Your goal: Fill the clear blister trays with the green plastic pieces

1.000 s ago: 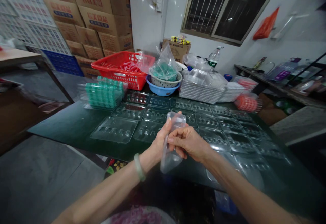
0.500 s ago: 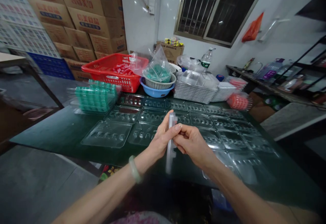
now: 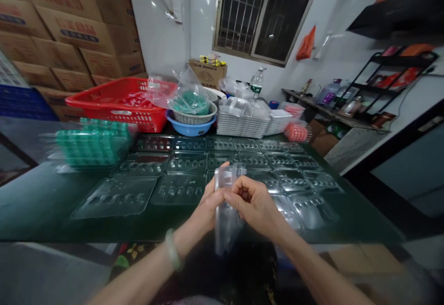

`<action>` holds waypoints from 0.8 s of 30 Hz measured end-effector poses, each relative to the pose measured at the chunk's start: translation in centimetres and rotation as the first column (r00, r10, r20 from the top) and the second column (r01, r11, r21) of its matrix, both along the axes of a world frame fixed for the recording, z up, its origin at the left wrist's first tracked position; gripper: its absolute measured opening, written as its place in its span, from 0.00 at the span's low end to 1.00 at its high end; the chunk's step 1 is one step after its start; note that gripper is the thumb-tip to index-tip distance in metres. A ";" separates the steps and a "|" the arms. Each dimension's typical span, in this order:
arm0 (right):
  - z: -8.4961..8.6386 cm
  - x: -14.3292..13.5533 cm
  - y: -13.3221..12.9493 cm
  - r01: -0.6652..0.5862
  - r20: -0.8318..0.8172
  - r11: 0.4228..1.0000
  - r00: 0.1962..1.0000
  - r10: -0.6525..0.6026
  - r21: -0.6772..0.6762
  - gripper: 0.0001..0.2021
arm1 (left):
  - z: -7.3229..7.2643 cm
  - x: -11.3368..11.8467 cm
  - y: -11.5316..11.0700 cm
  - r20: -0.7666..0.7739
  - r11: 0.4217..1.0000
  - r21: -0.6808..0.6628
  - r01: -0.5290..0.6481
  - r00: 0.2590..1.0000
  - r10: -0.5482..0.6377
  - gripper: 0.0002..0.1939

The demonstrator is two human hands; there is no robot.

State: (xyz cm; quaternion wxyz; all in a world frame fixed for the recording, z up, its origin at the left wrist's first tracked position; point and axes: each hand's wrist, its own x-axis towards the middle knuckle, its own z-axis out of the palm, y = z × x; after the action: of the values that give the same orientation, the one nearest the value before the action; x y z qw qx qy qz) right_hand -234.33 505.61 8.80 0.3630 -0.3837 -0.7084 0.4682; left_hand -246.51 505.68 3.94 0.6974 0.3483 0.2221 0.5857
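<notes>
Clear plastic trays stand on edge between my hands, above the near side of the table; I cannot tell how many are nested together. My left hand is closed around their left side, its thumb across the near face. With curled fingers, my right hand pinches at their edge, thumb and fingertips close to the left thumb. Beyond the hands, rows of similar clear moulded trays lie flat on the dark green table, one of them at the near left.
At the left sit green packs in clear plastic. Behind the rows stand a red basket, a blue basin holding a grey colander, stacked clear trays and red packs. Cartons pile up at the back left.
My view has swung to the right. The held trays have turned from edge-on, showing more of their face, and my right hand has shifted its pinch on them.
</notes>
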 end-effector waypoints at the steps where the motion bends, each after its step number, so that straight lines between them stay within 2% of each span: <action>1: 0.0 0.2 -0.1 0.016 0.014 1.000 1.000 -0.017 0.027 0.11 | 0.0 0.3 -0.1 -0.005 1.000 -0.006 -0.004 1.000 0.004 0.33; 3: 0.2 0.8 -0.4 0.040 0.061 0.993 0.997 -0.047 0.111 0.10 | 0.1 0.6 -0.1 -0.043 0.999 -0.024 -0.024 0.999 0.023 0.32; 5: 0.4 2.1 -0.8 0.087 0.151 0.964 0.980 -0.127 0.250 0.08 | 0.3 0.8 -0.1 -0.087 0.999 -0.037 -0.039 0.996 0.035 0.32; 8: 0.5 4.8 -1.7 0.173 0.294 0.860 0.892 -0.343 0.479 0.04 | 0.4 0.5 0.4 -0.155 0.998 -0.055 -0.041 0.987 0.032 0.32; 12: -0.4 9.1 -3.2 0.183 0.376 0.713 0.747 -0.549 0.677 0.07 | 0.4 -0.2 1.1 -0.186 0.994 -0.099 -0.052 0.982 0.033 0.34; 16: -2.0 12.9 -4.4 0.106 0.411 0.546 0.546 -0.731 0.831 0.11 | 1.1 -0.2 1.2 -0.184 0.989 -0.145 -0.040 0.983 0.013 0.33; 19: -3.4 16.2 -4.4 0.025 0.387 0.427 0.380 -0.840 0.904 0.12 | 1.8 0.0 1.0 -0.211 0.986 -0.162 -0.047 0.977 0.012 0.31; 22: -4.8 20.6 -3.7 -0.012 0.381 0.386 0.183 -0.906 0.923 0.13 | 1.8 -0.1 1.2 -0.221 0.986 -0.159 -0.057 0.975 0.020 0.32; 24: -5.6 23.5 -3.5 0.000 0.368 0.370 0.092 -0.925 0.929 0.12 | 1.4 -0.3 1.7 -0.224 0.984 -0.172 -0.053 0.974 0.013 0.32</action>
State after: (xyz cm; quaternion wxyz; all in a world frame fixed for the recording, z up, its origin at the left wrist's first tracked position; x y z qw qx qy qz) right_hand -210.79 502.14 3.23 0.1631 -0.6132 -0.6846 -0.3587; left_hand -246.83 507.35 5.33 0.6865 0.3447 0.3554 0.5325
